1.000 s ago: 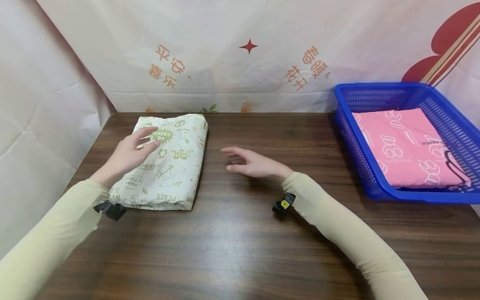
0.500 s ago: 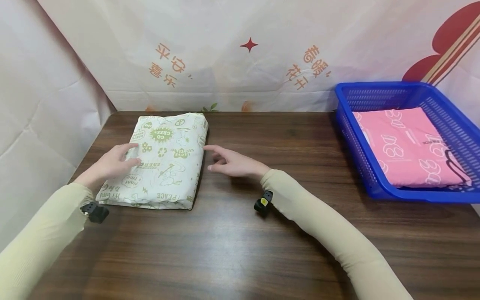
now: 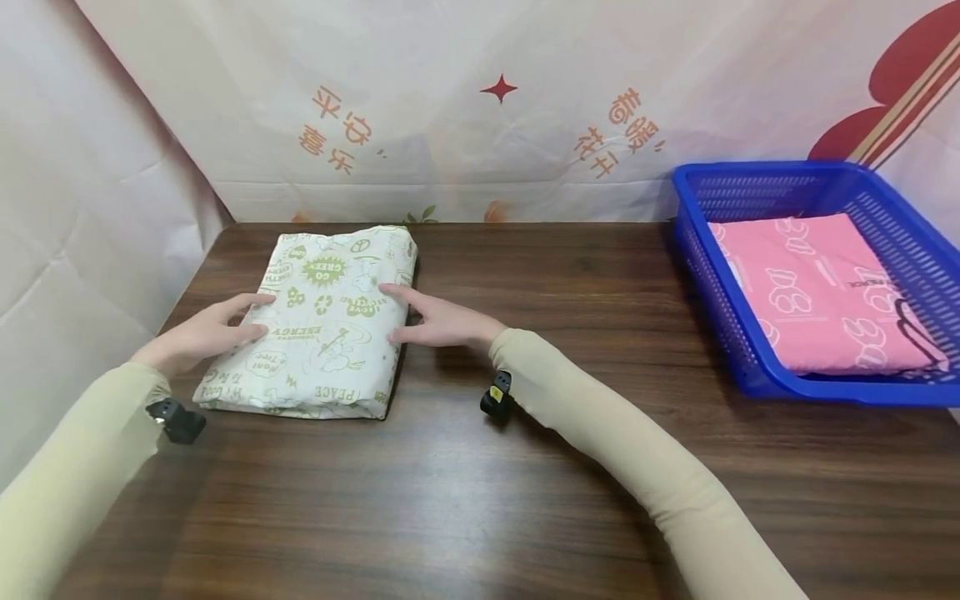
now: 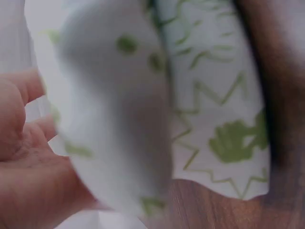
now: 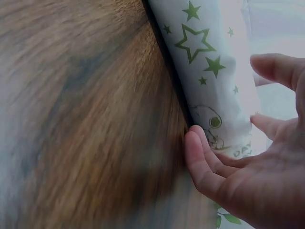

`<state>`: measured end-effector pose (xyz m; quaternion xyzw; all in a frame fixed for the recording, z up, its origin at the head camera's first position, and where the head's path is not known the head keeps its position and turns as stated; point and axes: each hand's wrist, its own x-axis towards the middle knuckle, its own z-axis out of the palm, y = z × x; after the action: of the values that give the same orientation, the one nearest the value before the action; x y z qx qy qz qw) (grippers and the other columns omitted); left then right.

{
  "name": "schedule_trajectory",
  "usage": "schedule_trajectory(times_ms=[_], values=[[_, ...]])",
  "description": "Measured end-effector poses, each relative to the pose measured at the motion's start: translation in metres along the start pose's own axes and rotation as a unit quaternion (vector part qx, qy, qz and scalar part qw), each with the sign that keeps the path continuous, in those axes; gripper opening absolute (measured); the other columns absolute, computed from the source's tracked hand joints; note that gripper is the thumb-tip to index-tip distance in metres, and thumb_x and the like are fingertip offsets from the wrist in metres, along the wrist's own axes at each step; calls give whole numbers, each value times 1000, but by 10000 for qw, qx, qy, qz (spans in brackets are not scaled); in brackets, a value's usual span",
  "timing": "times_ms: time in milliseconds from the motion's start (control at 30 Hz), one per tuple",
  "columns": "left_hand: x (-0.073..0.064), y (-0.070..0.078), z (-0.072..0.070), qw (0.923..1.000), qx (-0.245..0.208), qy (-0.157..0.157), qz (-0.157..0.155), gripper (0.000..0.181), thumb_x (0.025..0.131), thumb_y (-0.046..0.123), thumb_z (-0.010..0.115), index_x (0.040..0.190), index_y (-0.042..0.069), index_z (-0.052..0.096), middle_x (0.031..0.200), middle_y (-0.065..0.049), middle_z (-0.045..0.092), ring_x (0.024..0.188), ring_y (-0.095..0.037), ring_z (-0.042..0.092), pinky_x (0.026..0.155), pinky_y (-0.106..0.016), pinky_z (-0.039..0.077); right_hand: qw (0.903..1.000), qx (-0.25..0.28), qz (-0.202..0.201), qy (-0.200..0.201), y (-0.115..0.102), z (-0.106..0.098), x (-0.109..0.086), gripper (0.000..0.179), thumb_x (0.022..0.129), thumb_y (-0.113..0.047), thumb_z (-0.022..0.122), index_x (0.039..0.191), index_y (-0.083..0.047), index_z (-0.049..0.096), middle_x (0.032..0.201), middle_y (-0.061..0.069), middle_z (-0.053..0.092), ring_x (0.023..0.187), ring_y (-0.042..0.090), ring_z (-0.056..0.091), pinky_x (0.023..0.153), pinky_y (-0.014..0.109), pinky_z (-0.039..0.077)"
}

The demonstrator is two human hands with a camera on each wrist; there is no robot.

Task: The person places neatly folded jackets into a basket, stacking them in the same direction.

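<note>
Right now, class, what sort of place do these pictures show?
Probably an indoor table workspace: there is a dark-brown wood-grain tabletop, a printed off-white fabric backdrop hanging behind it, and a rectangular blue plastic basket at the right.

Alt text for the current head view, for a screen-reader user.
A person's left hand and right hand are at opposite sides of a white bundle with green print, on a dark wooden table. At the picture's right, a blue basket holds a folded pink cloth. A pale printed backdrop hangs behind.
</note>
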<state>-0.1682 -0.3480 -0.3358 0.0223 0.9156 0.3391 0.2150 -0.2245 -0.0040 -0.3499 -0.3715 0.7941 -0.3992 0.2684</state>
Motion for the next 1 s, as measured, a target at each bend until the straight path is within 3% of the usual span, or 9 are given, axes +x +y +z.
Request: schedule_trajectory(times_ms=[133, 300, 500, 600, 800, 1000], values=[[-3, -10, -5, 9978, -660, -13, 66, 60, 101, 18, 52, 151, 2, 22, 145, -35, 16, 126, -49, 27, 81, -38, 46, 9996, 106, 171, 195, 0, 6, 7, 76, 96, -33, 57, 157, -23, 12, 160, 5, 13, 144, 20, 15, 112, 35, 23], [-5, -15, -1, 9931, -1171, -37, 65, 60, 97, 15, 60, 147, 2, 30, 137, -32, 25, 116, -36, 36, 81, -28, 46, 9967, 161, 455, 656, 0, 13, 11, 73, 96, -38, 55, 156, -28, 14, 159, 8, 18, 144, 30, 12, 112, 44, 22], [-7, -15, 8, 9837, -1792, -59, 160, 52, 92, 11, 66, 139, 10, 45, 116, -18, 50, 94, -14, 57, 80, -28, 50, 9891, 735, 389, 1212, 6, 12, 9, 70, 92, -31, 62, 152, -24, 26, 155, 9, 27, 140, 26, 24, 109, 42, 27], [-7, -15, 10, 9765, -2136, -174, 211, 50, 92, 8, 65, 138, 12, 46, 107, -12, 58, 92, -14, 61, 80, -31, 52, 9834, 1283, 328, 1239, 7, 8, 7, 71, 91, -21, 66, 151, -21, 28, 154, 10, 26, 137, 23, 29, 108, 38, 29], [-6, -14, 17, 9659, -2550, -250, 372, 46, 93, 5, 64, 134, 16, 46, 112, -10, 54, 94, -15, 62, 80, -33, 54, 9752, 1901, 297, 1091, 11, 1, 4, 79, 87, -12, 70, 153, -21, 27, 156, 6, 22, 137, 16, 26, 107, 32, 30], [-1, -12, 24, 9597, -2700, -316, 714, 62, 94, 4, 62, 146, 20, 33, 126, -21, 40, 101, -18, 59, 84, -33, 52, 9722, 2116, 266, 972, 19, -9, -5, 82, 85, -13, 73, 152, -24, 27, 154, 4, 21, 134, 13, 25, 108, 34, 29]])
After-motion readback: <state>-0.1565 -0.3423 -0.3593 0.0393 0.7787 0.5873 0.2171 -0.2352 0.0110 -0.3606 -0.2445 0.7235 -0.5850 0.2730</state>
